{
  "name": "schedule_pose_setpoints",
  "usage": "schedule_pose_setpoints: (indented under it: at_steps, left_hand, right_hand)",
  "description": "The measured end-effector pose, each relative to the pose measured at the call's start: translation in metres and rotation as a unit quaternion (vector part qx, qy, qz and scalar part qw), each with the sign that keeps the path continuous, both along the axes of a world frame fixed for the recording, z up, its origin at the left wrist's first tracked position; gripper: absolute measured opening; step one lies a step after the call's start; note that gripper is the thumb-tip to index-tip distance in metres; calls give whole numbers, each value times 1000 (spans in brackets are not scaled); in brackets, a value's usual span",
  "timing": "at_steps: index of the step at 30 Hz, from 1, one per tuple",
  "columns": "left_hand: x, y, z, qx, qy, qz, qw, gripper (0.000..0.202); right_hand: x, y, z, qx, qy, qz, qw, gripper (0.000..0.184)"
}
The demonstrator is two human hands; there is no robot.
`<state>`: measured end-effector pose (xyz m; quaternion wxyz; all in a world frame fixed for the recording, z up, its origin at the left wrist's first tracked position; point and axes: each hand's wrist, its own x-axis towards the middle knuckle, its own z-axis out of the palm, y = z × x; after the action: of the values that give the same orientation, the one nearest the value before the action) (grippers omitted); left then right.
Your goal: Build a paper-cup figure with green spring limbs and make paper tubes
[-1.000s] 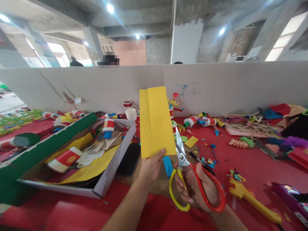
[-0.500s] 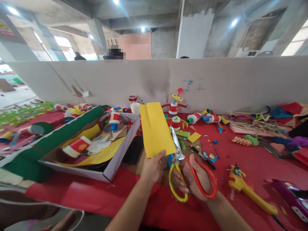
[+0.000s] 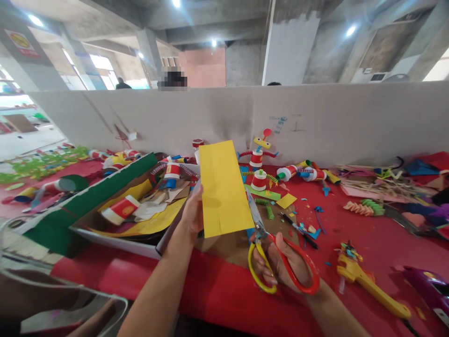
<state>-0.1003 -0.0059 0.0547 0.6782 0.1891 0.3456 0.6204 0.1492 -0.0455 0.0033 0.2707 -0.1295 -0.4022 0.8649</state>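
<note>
My left hand [image 3: 192, 211] grips a yellow sheet of paper [image 3: 226, 192] by its left edge, with the fingers partly hidden behind it. The sheet is held up over the table and shows a crease near its lower end. My right hand [image 3: 280, 264] is closed round the handles of a pair of scissors [image 3: 261, 229], one handle red and one yellow. The blades point up and away, close against the right edge of the sheet, which partly covers them. Beneath my hands lies a brown board [image 3: 224, 248].
A white box [image 3: 115, 243] with paper cups and paper scraps stands left. Cup figures [image 3: 257, 159] stand behind the sheet. Right lie a utility knife [image 3: 300, 229], a yellow glue gun [image 3: 373, 290] and a purple device [image 3: 428, 290]. A white partition [image 3: 329, 121] closes off the back.
My left hand has shifted from the sheet's bottom edge to its left edge, and the sheet has turned a little. The scissors stay in my right hand, their blades now nearer the sheet.
</note>
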Motion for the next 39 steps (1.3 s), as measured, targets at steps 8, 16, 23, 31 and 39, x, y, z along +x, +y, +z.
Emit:
schedule_pose_setpoints:
  at_steps: [8, 16, 23, 31, 39]
  left_hand:
    - [6, 16, -1, 7, 133, -42, 990, 47]
    - [3, 16, -13, -5, 173, 0, 985, 50]
    - [3, 12, -13, -27, 149, 5, 988, 56]
    - [2, 8, -13, -21, 167, -41, 985, 50]
    - [9, 8, -14, -6, 178, -53, 983, 45]
  right_hand:
    - [-1, 5, -10, -5, 3, -13, 1000, 59]
    - [-1, 2, -10, -37, 29, -37, 998, 51]
    - [0, -3, -2, -52, 25, -30, 998, 53]
    - [-1, -2, 2, -35, -6, -19, 999, 56]
    - [-2, -2, -1, -30, -9, -19, 999, 63]
